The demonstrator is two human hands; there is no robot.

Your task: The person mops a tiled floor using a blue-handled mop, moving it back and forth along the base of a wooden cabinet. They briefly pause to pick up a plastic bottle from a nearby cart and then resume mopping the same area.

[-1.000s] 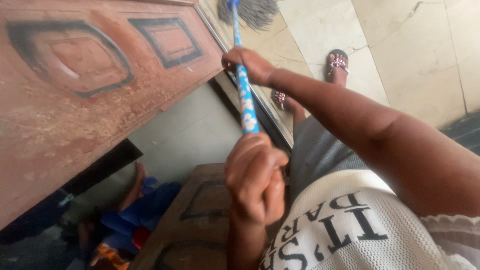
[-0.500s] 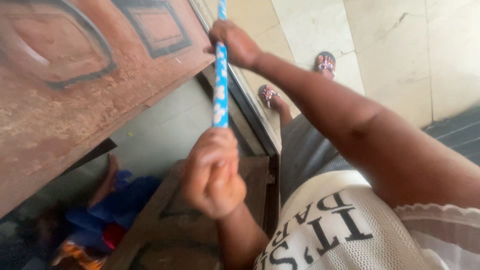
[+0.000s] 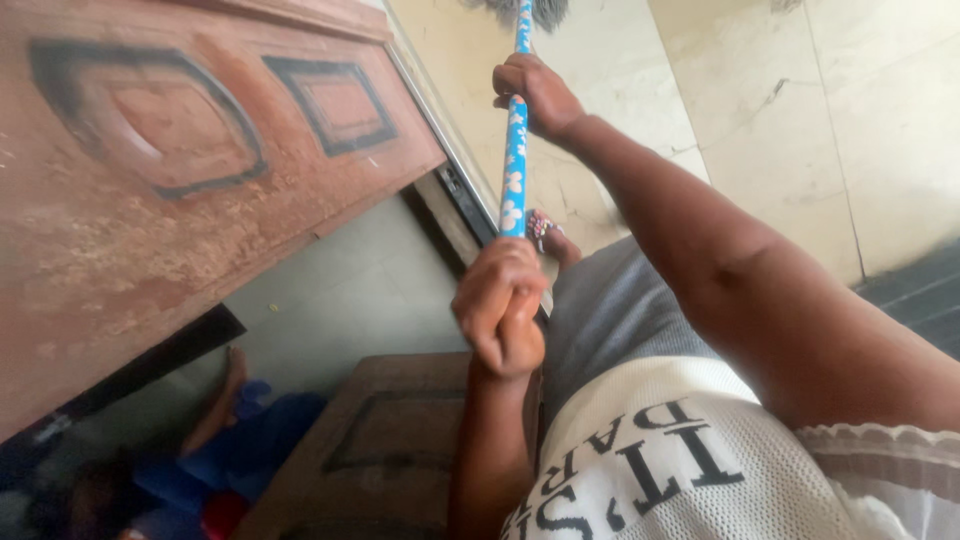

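At the bottom left, a blurred heap of blue and red cloth [image 3: 255, 455] lies on the grey floor [image 3: 370, 290] with a bare foot [image 3: 225, 395] beside it; whose foot it is cannot be made out, and the frame edge cuts the heap off. Above it, a reddish-brown wooden door [image 3: 150, 200] fills the left side, its surface dusty and flaking, with two sunken panels outlined in dark paint. A second, darker wooden panel [image 3: 390, 440] sits low in the middle, partly hidden by the person's forearm.

In the centre, the left hand [image 3: 500, 305] is curled into a tight fist around the near end of a mop handle [image 3: 514, 160], a thin blue pole printed with white flowers. The handle runs almost straight up the picture, over a dark metal door track [image 3: 455, 195]. Farther along, the right hand [image 3: 535, 95] wraps the pole with fingers pressed together. The grey stringy mop head [image 3: 545, 10] is mostly cut off at the top edge, resting on cream stone tiles [image 3: 750, 120] with thin cracks.

One beaded sandal [image 3: 540, 225] peeks out beside the fist. To the right are a grey skirt [image 3: 620, 300] and a white knit top [image 3: 680, 460].

Compared with half a second ago, the fist sits farther right and higher, and only one sandal shows instead of two.
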